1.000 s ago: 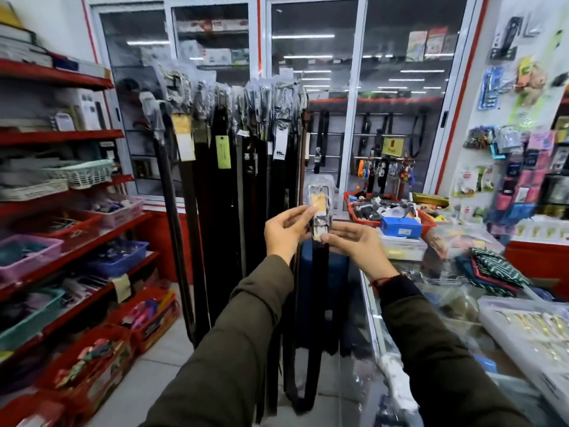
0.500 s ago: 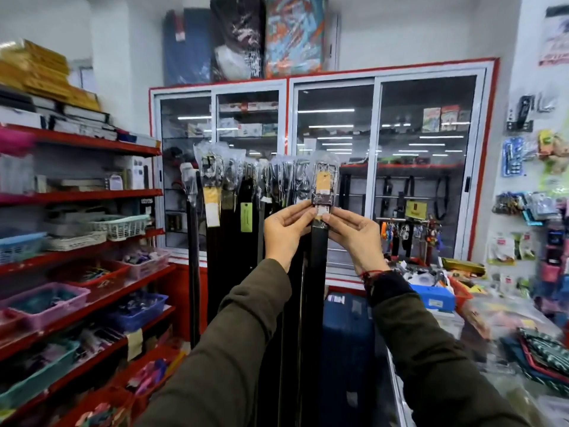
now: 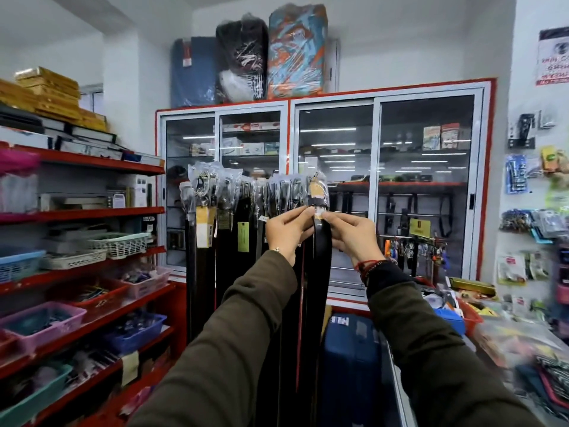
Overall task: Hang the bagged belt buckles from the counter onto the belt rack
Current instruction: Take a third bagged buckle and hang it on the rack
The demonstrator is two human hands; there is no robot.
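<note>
Both the left hand (image 3: 286,231) and right hand (image 3: 351,234) pinch the clear-bagged buckle of a black leather belt (image 3: 318,195) at the right end of the crowded belt rack (image 3: 246,183). The bag's top should probably be guided squarely onto the hook before either hand lets go.
</note>
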